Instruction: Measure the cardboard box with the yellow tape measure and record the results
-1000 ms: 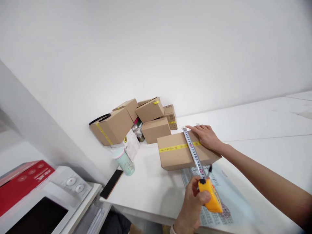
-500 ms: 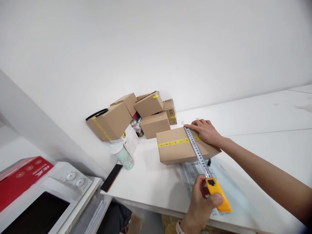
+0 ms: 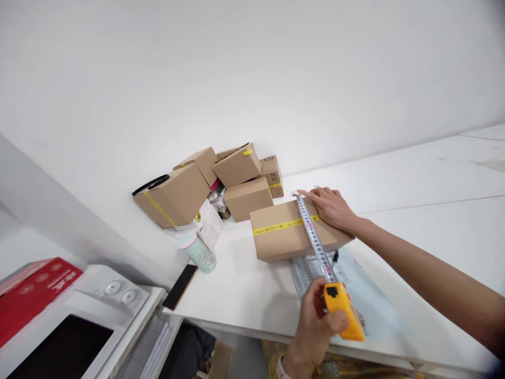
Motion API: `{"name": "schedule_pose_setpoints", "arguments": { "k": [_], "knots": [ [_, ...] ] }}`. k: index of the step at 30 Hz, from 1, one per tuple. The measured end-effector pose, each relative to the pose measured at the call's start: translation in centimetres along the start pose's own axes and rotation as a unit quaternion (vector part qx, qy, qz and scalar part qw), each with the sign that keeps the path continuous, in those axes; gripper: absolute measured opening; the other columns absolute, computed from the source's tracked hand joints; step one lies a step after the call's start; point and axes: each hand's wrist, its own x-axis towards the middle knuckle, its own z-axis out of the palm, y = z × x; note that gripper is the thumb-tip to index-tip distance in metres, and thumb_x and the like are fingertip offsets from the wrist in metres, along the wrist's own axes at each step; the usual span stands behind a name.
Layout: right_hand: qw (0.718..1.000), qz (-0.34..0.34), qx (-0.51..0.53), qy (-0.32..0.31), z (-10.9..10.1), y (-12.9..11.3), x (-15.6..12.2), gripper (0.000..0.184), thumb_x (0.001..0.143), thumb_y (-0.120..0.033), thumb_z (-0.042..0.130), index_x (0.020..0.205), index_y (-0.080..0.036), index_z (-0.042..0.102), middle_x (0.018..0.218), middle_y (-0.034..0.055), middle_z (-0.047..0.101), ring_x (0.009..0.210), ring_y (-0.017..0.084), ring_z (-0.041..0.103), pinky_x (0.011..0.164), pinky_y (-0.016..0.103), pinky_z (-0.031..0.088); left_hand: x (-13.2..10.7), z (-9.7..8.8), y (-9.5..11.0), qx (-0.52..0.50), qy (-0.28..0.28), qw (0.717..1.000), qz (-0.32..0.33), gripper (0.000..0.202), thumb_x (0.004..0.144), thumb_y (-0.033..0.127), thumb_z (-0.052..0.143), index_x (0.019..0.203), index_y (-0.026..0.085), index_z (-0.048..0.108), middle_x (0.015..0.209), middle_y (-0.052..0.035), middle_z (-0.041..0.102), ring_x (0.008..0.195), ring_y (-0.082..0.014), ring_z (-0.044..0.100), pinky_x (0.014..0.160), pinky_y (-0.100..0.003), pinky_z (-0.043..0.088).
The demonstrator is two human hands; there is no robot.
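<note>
A closed cardboard box (image 3: 276, 243) with a yellow tape strip sits on the white table. My left hand (image 3: 313, 326) grips a yellow tape measure (image 3: 344, 311) in front of the box. The metal blade (image 3: 313, 237) runs out across the top of the box to its far edge, where its hooked end shows. My right hand (image 3: 331, 208) lies on the right part of the box top, index finger stretched out beside the blade's end and touching or close to it. A printed bluish sheet (image 3: 351, 273) lies partly under the box, with a small black object (image 3: 335, 257) over it.
Several cardboard boxes (image 3: 248, 199) are piled against the wall at the back left. A mint tumbler (image 3: 203, 255) and a black phone-like slab (image 3: 180, 287) are at the table's left end. A white microwave (image 3: 90, 300) with a red box (image 3: 35, 300) stands lower left.
The tape measure and my left hand have shifted slightly left and up in view. My right index finger has lifted or slid at the blade's end, whose hook now shows.
</note>
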Motion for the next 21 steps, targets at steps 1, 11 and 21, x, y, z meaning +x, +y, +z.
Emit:
{"name": "schedule_pose_setpoints", "arguments": {
  "k": [1,11,21],
  "knots": [
    [0.999,0.044,0.01,0.012,-0.1,0.0,-0.3,0.054,0.099,-0.033,0.029,0.15,-0.026,0.045,0.124,0.016,0.062,0.109,0.034,0.054,0.089,0.05,0.043,-0.6,-0.5,0.8,0.016,0.005,1.0,0.016,0.079,0.051,0.05,0.091,0.116,0.018,0.061,0.101,-0.0085,0.063,0.085,-0.0215,0.058,0.077,-0.032,0.05],
    [0.945,0.242,0.218,-0.016,-1.9,-1.1,-4.0,0.055,0.092,-0.062,0.043,0.13,-0.024,0.054,0.106,0.0131,0.073,0.09,0.033,0.069,0.075,0.045,0.054,-0.5,-7.8,8.8,0.094,0.191,0.97,0.116,0.064,0.062,0.05,0.084,0.114,0.021,0.062,0.124,-0.0122,0.062,0.091,-0.0258,0.066,0.08,-0.037,0.053],
    [0.937,0.14,0.319,0.01,-0.8,-3.4,-5.0,0.029,0.098,-0.046,0.04,0.115,-0.027,0.054,0.121,0.0082,0.069,0.109,0.028,0.066,0.09,0.047,0.054,1.2,-6.8,8.0,0.132,0.161,0.967,0.148,0.072,0.059,0.053,0.085,0.118,0.022,0.058,0.11,-0.0092,0.065,0.09,-0.0263,0.065,0.077,-0.035,0.053]
  ]
}}
